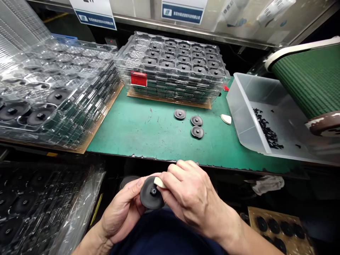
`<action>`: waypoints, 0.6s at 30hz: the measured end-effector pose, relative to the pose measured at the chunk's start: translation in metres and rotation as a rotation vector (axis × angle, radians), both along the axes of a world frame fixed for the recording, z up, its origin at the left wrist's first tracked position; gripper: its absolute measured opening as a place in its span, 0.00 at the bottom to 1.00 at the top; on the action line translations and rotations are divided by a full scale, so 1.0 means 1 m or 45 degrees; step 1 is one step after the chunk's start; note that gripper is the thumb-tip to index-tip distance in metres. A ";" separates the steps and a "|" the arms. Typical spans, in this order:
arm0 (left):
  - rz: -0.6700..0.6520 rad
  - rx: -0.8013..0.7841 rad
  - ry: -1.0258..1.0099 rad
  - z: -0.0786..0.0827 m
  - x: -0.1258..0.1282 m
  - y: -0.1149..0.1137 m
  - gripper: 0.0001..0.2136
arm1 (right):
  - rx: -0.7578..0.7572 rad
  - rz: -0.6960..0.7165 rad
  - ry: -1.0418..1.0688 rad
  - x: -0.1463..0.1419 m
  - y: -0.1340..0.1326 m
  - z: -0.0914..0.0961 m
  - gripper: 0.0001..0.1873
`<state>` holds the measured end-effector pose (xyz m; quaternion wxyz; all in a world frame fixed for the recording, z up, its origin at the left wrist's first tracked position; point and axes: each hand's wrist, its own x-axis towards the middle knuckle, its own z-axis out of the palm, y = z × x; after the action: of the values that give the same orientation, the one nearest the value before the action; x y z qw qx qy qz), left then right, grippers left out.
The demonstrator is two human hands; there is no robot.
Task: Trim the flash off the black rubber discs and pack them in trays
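My left hand [120, 212] grips a black round rubber disc [151, 194] with a small hub in its middle, held below the table's front edge over my lap. My right hand [190, 194] is closed on a small cream-white piece [159, 182] and presses it against the disc's upper rim. Three more black discs [197, 121] lie loose on the green table mat [138, 131], beyond my hands. A second cream-white piece [226, 119] lies on the mat to their right.
Stacks of clear plastic trays holding black discs stand at the back centre [172, 67] and on the left [53, 92]. A clear bin [247, 113] with black scraps sits at the right under a green conveyor belt [310, 78]. More trays [34, 209] lie lower left.
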<state>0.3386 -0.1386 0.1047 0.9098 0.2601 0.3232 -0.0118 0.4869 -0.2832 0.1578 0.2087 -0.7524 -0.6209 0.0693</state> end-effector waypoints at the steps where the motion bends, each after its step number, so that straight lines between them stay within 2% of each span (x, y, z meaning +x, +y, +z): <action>1: -0.023 -0.016 -0.009 -0.001 0.000 -0.001 0.11 | -0.009 0.035 -0.002 0.001 0.001 0.001 0.13; 4: -0.089 -0.091 -0.002 -0.006 -0.001 -0.005 0.14 | -0.020 0.152 -0.018 0.004 0.005 0.004 0.13; 8: -0.162 -0.222 0.003 -0.009 -0.001 -0.008 0.17 | 0.066 0.302 0.006 0.008 0.009 0.002 0.14; 10: -0.048 -0.236 -0.010 -0.009 0.000 -0.006 0.16 | 0.084 0.160 0.042 0.006 0.009 -0.002 0.13; 12: 0.122 -0.172 -0.035 -0.009 0.000 -0.003 0.13 | 0.055 -0.098 0.166 0.001 0.007 -0.007 0.13; 14: 0.222 -0.063 -0.079 -0.009 0.000 -0.001 0.22 | 0.018 -0.290 0.380 -0.007 0.005 -0.010 0.14; 16: 0.232 0.067 -0.116 -0.008 0.002 0.000 0.29 | 0.016 -0.355 0.605 -0.015 0.007 -0.009 0.16; 18: 0.237 0.186 -0.110 -0.007 0.005 -0.002 0.29 | 0.082 -0.396 0.731 -0.021 0.011 -0.005 0.16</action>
<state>0.3437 -0.1402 0.0982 0.8987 0.2947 0.3064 0.1076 0.4660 -0.2725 0.1525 0.4070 -0.7811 -0.4161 0.2261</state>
